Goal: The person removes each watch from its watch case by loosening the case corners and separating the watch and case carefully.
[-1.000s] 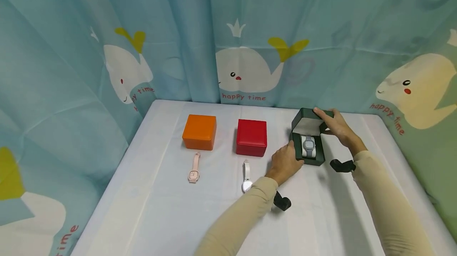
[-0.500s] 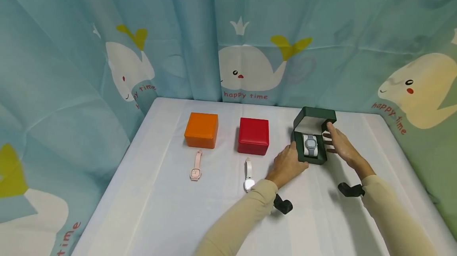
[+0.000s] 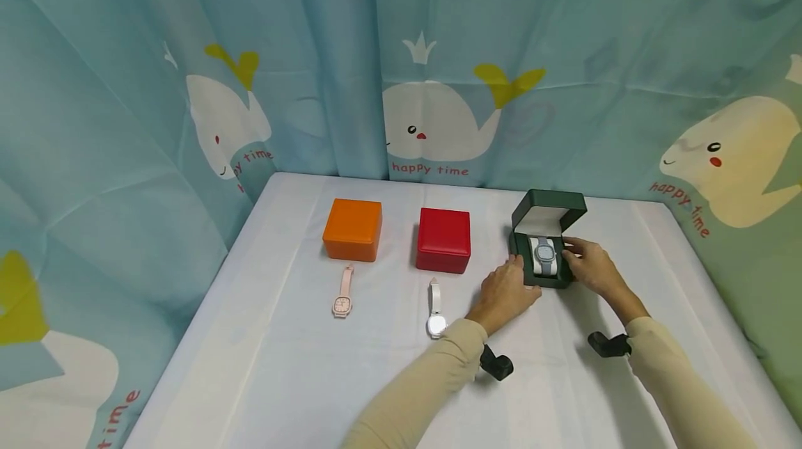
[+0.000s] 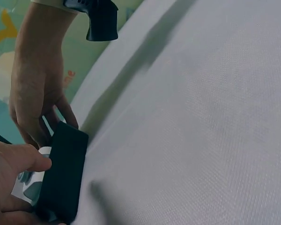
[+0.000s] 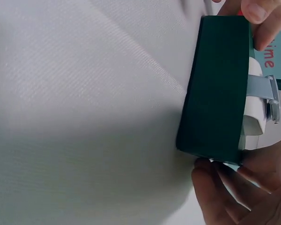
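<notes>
A dark green watch box (image 3: 548,200) stands with its lid raised at the right of the table. Inside it a grey-blue wristwatch (image 3: 544,254) is wrapped round a white cushion. My left hand (image 3: 504,292) holds the box's left side, the thumb at the front corner. On the opposite side, my right hand (image 3: 595,268) grips the right wall, thumb near the rim and fingers outside. In the right wrist view the box's front wall (image 5: 218,89) lies between both hands. The left wrist view shows the same box (image 4: 65,173), with the right hand (image 4: 37,89) behind it.
An orange box (image 3: 353,227) and a red box (image 3: 443,239), both closed, stand left of the green one. A pink watch (image 3: 342,296) lies before the orange box, a white watch (image 3: 435,313) before the red. A whale-print curtain (image 3: 313,87) hangs behind the white table (image 3: 301,379).
My right hand has let go of the raised lid and come down to the box's right wall, which it now grips. The left hand has stayed on the left side. The lid remains up.
</notes>
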A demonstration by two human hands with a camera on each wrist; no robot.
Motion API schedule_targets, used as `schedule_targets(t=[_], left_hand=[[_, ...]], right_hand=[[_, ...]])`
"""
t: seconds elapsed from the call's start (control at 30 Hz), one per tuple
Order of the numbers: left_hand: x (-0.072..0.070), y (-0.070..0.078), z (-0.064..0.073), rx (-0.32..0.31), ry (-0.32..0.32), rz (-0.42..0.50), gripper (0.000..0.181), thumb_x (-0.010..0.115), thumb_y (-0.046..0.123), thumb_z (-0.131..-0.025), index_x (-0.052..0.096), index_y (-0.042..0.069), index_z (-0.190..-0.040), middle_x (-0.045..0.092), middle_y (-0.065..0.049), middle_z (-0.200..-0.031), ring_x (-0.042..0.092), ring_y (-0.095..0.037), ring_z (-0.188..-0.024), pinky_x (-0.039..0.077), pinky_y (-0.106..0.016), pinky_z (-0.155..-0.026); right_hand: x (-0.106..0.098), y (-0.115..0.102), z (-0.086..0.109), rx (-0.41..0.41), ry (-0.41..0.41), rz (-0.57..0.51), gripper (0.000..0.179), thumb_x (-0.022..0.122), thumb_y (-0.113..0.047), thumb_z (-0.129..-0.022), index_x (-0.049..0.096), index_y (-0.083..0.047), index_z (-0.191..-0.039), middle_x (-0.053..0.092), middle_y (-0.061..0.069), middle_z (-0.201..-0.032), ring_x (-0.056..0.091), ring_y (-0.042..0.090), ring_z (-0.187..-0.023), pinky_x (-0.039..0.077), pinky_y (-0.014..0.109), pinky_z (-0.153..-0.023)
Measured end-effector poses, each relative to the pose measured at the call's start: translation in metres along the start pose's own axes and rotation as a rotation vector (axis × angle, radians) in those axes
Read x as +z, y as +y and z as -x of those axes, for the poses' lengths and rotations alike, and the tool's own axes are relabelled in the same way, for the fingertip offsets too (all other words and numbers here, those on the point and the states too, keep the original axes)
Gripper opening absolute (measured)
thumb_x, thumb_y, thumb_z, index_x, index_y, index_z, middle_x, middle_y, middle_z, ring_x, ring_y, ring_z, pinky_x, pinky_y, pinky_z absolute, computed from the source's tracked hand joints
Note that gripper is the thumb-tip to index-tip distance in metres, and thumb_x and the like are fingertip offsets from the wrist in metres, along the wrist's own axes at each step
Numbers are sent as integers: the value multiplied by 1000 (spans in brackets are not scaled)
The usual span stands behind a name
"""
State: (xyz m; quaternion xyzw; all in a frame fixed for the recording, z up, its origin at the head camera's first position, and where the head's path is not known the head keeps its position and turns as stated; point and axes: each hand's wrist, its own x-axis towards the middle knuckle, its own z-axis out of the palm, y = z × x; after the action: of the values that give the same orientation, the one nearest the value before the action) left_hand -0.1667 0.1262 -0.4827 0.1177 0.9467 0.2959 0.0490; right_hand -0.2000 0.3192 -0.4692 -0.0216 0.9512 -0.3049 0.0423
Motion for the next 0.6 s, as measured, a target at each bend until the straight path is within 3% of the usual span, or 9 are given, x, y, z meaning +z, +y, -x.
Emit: schedule_targets(t=[0.13, 0.3, 0.47, 0.6], left_hand=[[0, 0, 2, 8, -11, 20, 67, 74, 38, -92, 52, 9, -148, 53, -4, -148, 57, -14, -126, 47, -30, -100], [-1, 1, 5, 54, -12, -10, 68, 71, 40, -94, 48, 12, -152, 45, -6, -155, 51, -15, -132, 48, -34, -99], [-3, 5, 6, 114, 24, -93, 66, 70, 42, -94, 51, 12, -150, 39, -5, -159, 50, -17, -133, 51, -34, -93], [-4, 6, 7, 139, -5, -180, 59, 69, 43, -94, 59, 14, -144, 41, 2, -158, 55, -14, -127, 53, -33, -88]], right_hand=[[0, -4, 5, -14, 81, 7, 42, 48, -10, -104, 48, 14, -138, 53, 38, -131, 57, 52, -112, 50, 59, -84], [2, -9, 10, -146, 212, -36, 36, 48, -11, -105, 53, 13, -132, 51, 33, -130, 54, 50, -113, 45, 63, -88], [1, -17, 9, -164, 158, -43, 45, 37, -22, -111, 52, 11, -137, 50, 33, -137, 45, 53, -128, 37, 67, -99], [-1, -20, 7, -155, 53, -31, 52, 32, -27, -112, 47, 13, -142, 46, 37, -142, 38, 57, -134, 29, 70, -105]])
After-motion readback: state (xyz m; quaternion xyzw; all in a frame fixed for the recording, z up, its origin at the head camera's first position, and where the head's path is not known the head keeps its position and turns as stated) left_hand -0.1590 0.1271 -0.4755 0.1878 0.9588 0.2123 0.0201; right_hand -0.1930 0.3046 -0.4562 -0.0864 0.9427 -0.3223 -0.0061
